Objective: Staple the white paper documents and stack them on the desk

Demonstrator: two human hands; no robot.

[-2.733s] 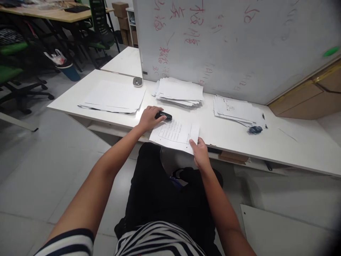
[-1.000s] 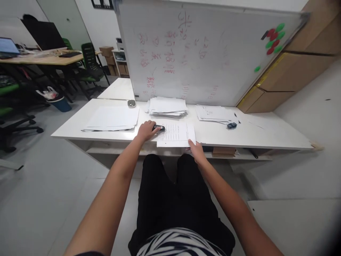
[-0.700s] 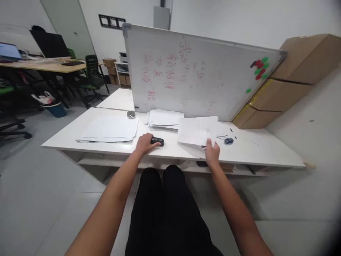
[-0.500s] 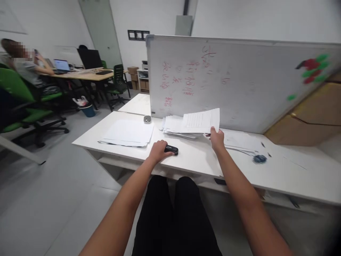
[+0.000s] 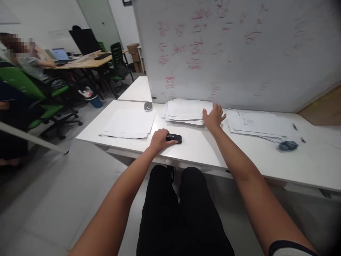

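Observation:
My left hand [image 5: 160,140] is closed around a black stapler [image 5: 176,138] that lies on the white desk [image 5: 197,149] near its front edge. Farther back, a thick stack of printed papers [image 5: 183,110] rests against the foot of the whiteboard. At that stack's right end is my right hand [image 5: 214,117], fingers spread, touching or just beside the sheets. A second pile of papers [image 5: 255,124] lies to its right, and a third set of white sheets [image 5: 130,122] lies at the desk's left end.
A whiteboard [image 5: 234,64] with red writing stands along the back of the desk. A grey mouse [image 5: 148,106] sits behind the left sheets. Dark crumpled material [image 5: 287,146] lies at right, near a cardboard box [image 5: 325,106]. A person [image 5: 34,64] sits at another desk.
My right hand has laid the sheet it held down on the middle stack and opened its fingers. The left hand stays on the stapler. The view has tilted down and shifted.

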